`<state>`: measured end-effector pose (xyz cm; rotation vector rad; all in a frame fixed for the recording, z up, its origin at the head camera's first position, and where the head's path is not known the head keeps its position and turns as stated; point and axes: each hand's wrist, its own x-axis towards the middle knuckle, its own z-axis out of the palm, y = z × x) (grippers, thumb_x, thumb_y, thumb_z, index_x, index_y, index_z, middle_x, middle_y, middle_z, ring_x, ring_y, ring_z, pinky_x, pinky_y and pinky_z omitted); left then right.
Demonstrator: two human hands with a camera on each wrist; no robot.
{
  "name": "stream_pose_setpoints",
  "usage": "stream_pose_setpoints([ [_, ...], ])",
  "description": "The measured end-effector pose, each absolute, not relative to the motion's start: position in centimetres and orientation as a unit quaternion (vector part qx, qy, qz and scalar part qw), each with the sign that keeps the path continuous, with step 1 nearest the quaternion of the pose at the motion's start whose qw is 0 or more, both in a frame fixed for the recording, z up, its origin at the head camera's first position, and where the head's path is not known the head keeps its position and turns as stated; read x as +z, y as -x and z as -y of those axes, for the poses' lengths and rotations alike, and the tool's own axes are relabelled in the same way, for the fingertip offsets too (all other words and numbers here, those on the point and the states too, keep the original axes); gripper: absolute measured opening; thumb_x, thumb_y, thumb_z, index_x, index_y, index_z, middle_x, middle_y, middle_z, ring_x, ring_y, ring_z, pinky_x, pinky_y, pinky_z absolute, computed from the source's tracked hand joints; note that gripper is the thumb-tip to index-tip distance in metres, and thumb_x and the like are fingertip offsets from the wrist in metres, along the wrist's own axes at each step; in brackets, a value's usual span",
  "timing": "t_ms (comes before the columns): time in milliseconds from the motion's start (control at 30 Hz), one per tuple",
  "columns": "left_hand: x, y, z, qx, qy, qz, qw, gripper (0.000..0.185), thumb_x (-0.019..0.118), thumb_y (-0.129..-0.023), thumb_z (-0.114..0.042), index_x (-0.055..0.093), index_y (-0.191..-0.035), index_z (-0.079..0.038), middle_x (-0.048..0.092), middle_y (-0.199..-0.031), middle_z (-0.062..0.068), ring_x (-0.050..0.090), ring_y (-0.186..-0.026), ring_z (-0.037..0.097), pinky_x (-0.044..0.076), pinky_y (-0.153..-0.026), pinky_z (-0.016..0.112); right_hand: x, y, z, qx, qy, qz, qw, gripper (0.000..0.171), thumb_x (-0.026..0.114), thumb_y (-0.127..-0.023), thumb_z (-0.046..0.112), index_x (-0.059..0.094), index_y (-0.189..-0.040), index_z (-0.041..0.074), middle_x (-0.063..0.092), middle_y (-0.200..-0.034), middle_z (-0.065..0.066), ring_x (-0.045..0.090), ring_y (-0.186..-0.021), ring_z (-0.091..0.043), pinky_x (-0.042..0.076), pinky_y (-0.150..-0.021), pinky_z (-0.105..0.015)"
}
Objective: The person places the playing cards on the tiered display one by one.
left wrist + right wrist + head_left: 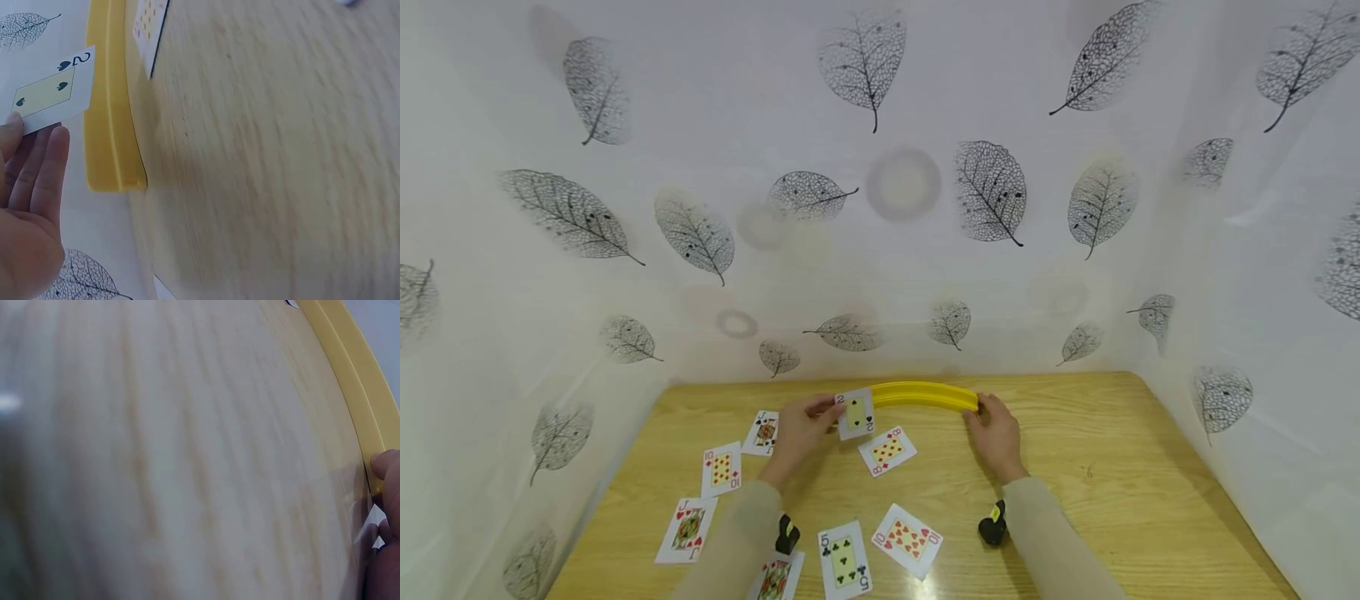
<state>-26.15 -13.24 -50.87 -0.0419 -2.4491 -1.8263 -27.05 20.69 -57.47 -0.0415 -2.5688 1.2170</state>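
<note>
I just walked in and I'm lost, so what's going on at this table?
A person's left hand pinches a two of spades, held up near the left end of a curved yellow rack. The right hand grips the rack's right end. The eight of diamonds lies on the wooden table in front of the rack, and more cards, including the ten of hearts, lie face up too.

Long, plain beige sleeves (1051,533) reached the person's wrists, and a small black device (992,532) with yellow markings sat beside each cuff.
</note>
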Motion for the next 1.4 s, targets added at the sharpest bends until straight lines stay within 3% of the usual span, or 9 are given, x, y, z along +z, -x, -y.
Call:
stream_pose_setpoints([
  [133, -50.5, 26.6, 11.9, -0.600, 0.021, 0.798, 0.043, 0.029, 0.078, -0.096, -0.015, 0.076, -0.121, 0.001, 0.078, -0.112, 0.021, 0.078, -0.089, 0.025, 0.067, -0.075, 0.032, -57.6, 27.1, -20.8, 0.428, 0.016, 0.891, 0.151, 0.049, 0.069, -0.103, 0.018, 0.058, -0.143, -0.008, 0.058, -0.145, -0.033, 0.046, -0.144, -0.053, 0.039, -0.120, -0.065],
  [400, -50.4, 27.9, 9.3, -0.595, 0.090, 0.797, 0.045, 0.025, 0.071, -0.101, -0.008, 0.074, -0.122, 0.004, 0.076, -0.112, 0.024, 0.078, -0.090, 0.033, 0.066, -0.083, 0.047, -57.8, 27.0, -20.7, 0.432, 0.015, 0.886, 0.169, 0.048, 0.072, -0.101, 0.017, 0.061, -0.140, -0.007, 0.061, -0.142, -0.032, 0.053, -0.139, -0.052, 0.042, -0.119, -0.063],
  [567, -50.0, 28.5, 8.0, -0.568, 0.127, 0.811, 0.065, 0.022, 0.067, -0.103, -0.008, 0.072, -0.121, 0.004, 0.075, -0.109, 0.022, 0.076, -0.092, 0.032, 0.067, -0.081, 0.036, -57.6, 26.9, -20.4, 0.429, 0.007, 0.884, 0.185, 0.044, 0.073, -0.100, 0.015, 0.064, -0.137, -0.007, 0.067, -0.132, -0.028, 0.065, -0.124, -0.047, 0.052, -0.109, -0.060],
  [733, -49.5, 28.9, 6.7, -0.544, 0.142, 0.822, 0.084, 0.018, 0.068, -0.102, -0.009, 0.074, -0.116, 0.001, 0.076, -0.104, 0.018, 0.072, -0.086, 0.023, 0.062, -0.074, 0.022, -57.6, 27.0, -20.3, 0.431, 0.002, 0.883, 0.186, 0.040, 0.072, -0.101, 0.016, 0.065, -0.135, -0.005, 0.070, -0.124, -0.024, 0.068, -0.116, -0.043, 0.056, -0.103, -0.058],
  [1000, -49.0, 29.8, 4.2, -0.530, 0.156, 0.825, 0.117, 0.016, 0.066, -0.104, -0.008, 0.074, -0.114, 0.001, 0.076, -0.100, 0.017, 0.069, -0.086, 0.022, 0.060, -0.076, 0.024, -57.6, 26.8, -20.5, 0.428, 0.012, 0.886, 0.177, 0.041, 0.071, -0.102, 0.016, 0.064, -0.136, -0.005, 0.069, -0.127, -0.025, 0.067, -0.120, -0.044, 0.054, -0.107, -0.058],
  [1167, -48.8, 30.3, 2.8, -0.520, 0.159, 0.829, 0.130, 0.014, 0.066, -0.104, -0.008, 0.073, -0.111, 0.001, 0.076, -0.100, 0.015, 0.069, -0.088, 0.023, 0.061, -0.080, 0.028, -57.7, 26.8, -20.6, 0.435, 0.022, 0.884, 0.170, 0.044, 0.072, -0.101, 0.018, 0.063, -0.138, -0.005, 0.066, -0.136, -0.027, 0.061, -0.130, -0.047, 0.049, -0.114, -0.060],
  [1400, -48.4, 30.5, 0.7, -0.530, 0.161, 0.825, 0.116, 0.013, 0.065, -0.104, -0.008, 0.073, -0.110, 0.001, 0.076, -0.102, 0.018, 0.070, -0.089, 0.025, 0.062, -0.080, 0.030, -57.8, 27.0, -20.6, 0.447, 0.029, 0.882, 0.144, 0.046, 0.069, -0.104, 0.024, 0.062, -0.141, -0.001, 0.065, -0.138, -0.023, 0.063, -0.130, -0.042, 0.052, -0.113, -0.055],
])
